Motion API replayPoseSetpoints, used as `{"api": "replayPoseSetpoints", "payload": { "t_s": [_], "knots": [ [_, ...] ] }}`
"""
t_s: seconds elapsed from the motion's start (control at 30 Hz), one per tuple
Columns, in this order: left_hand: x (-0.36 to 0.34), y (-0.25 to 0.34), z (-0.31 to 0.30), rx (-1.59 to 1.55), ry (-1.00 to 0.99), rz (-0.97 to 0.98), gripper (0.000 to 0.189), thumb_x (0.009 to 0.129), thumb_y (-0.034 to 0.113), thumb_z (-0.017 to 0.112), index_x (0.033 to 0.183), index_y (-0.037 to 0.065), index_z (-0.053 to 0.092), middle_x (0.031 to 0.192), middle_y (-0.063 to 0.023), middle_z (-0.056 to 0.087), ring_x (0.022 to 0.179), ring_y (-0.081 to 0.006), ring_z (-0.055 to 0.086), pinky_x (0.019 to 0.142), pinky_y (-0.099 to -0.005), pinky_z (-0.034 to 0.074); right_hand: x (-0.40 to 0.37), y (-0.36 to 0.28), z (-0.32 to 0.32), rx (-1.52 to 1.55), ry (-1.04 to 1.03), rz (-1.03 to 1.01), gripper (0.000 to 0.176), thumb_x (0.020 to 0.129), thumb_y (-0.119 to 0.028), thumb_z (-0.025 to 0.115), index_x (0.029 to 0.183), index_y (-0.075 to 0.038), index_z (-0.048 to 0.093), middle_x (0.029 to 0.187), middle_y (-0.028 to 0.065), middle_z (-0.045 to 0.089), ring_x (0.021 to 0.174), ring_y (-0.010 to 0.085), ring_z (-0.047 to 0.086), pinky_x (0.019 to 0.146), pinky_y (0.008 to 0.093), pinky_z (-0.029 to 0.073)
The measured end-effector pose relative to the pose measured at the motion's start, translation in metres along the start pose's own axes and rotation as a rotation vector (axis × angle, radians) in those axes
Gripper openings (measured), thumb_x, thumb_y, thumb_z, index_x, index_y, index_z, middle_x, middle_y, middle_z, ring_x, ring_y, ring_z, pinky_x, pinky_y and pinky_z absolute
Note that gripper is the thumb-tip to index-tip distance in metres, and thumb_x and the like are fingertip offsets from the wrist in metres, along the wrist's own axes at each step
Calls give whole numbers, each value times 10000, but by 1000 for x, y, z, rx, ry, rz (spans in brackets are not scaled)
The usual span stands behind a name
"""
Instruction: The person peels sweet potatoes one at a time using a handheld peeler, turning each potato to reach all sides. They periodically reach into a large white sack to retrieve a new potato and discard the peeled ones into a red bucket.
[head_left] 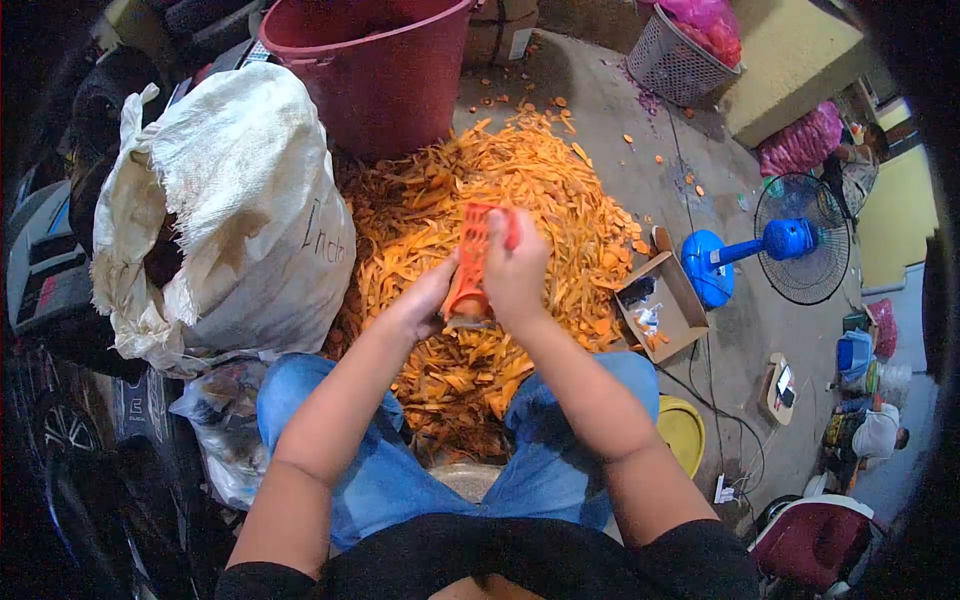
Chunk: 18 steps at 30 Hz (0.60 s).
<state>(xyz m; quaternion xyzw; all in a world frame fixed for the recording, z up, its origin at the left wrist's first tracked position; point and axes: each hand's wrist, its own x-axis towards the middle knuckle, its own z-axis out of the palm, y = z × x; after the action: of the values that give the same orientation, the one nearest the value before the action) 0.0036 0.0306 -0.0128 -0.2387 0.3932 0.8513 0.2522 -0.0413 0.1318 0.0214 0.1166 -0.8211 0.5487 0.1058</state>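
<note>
My right hand (pixel 518 270) is wrapped around an orange-red plastic grater (pixel 474 235) with rows of holes, held upright above the pile. My left hand (pixel 430 295) is closed against the left side of its lower end. A rounded orange piece shows at that end, partly covered; whether my left fingers hold this piece or the tool I cannot make out. Below both hands spreads a large heap of orange carrot peelings (pixel 545 185), reaching down between my knees, with darker, browner strips near the bottom.
A white woven sack (pixel 250 200) stands to the left and a dark red tub (pixel 370 80) behind the heap. On the right are an open cardboard box (pixel 685 315), a blue fan (pixel 710 265), cables and a yellow lid (pixel 682 435). A grey basket (pixel 675 60) stands farther back. Other people sit at far right.
</note>
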Motion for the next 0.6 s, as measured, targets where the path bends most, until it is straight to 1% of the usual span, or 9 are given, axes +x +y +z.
{"api": "replayPoseSetpoints", "payload": {
  "t_s": [0.1,0.13,0.2,0.3,0.37,0.4,0.5,0.53,0.6],
  "knots": [
    [28,-18,-41,-243,-799,42,365,849,349,280,991,67,464,792,-55,565,645,-138,562,565,-258,469,11,9,6,-45,62,67,237,800,-204,458,677,-1,456,531,81,439,486,127,376,454,292,334],
    [-7,-3,6,231,-27,110,372,846,349,295,990,51,465,785,-66,569,627,-145,566,565,-255,466,26,21,1,-38,157,42,262,800,-213,457,652,3,449,519,76,457,475,131,375,446,299,330],
    [-26,-5,26,277,-47,48,376,843,352,306,992,46,466,799,-71,568,635,-149,568,572,-258,467,71,89,-7,174,408,99,276,798,-215,462,636,7,452,511,50,463,468,129,379,449,303,332],
    [-33,-5,33,396,-85,-23,391,833,363,332,1015,41,460,841,-84,564,667,-162,570,591,-267,469,79,72,-43,-96,512,357,246,792,-208,458,717,21,508,601,115,535,536,216,500,514,310,389],
    [-29,1,30,98,-57,-92,390,833,364,334,1034,51,451,858,-83,561,681,-165,569,606,-278,472,76,60,-45,82,465,312,237,797,-198,455,702,17,495,604,96,520,540,162,479,524,294,383],
    [-18,0,21,109,35,-64,399,834,372,323,1047,56,442,866,-79,561,675,-170,569,609,-281,474,69,48,-34,408,446,239,224,790,-193,470,694,9,475,596,64,501,543,132,456,518,288,375],
    [-6,4,7,47,-74,-27,401,837,377,302,1038,60,444,863,-68,562,682,-164,568,610,-278,473,19,8,-15,106,137,40,173,776,-159,478,701,-3,461,572,119,483,525,216,475,507,321,374],
    [-13,8,17,106,13,12,407,842,383,275,1007,62,463,850,-64,564,676,-151,563,590,-276,466,6,-9,-12,2,74,-59,158,775,-149,474,703,-8,463,571,141,476,521,249,477,500,333,372],
    [-9,5,13,203,-54,63,405,845,379,270,989,59,473,844,-64,564,669,-145,559,577,-273,462,5,-1,-7,-39,76,-76,182,784,-171,468,706,-7,470,568,127,462,525,206,454,492,316,360]
  ]
}}
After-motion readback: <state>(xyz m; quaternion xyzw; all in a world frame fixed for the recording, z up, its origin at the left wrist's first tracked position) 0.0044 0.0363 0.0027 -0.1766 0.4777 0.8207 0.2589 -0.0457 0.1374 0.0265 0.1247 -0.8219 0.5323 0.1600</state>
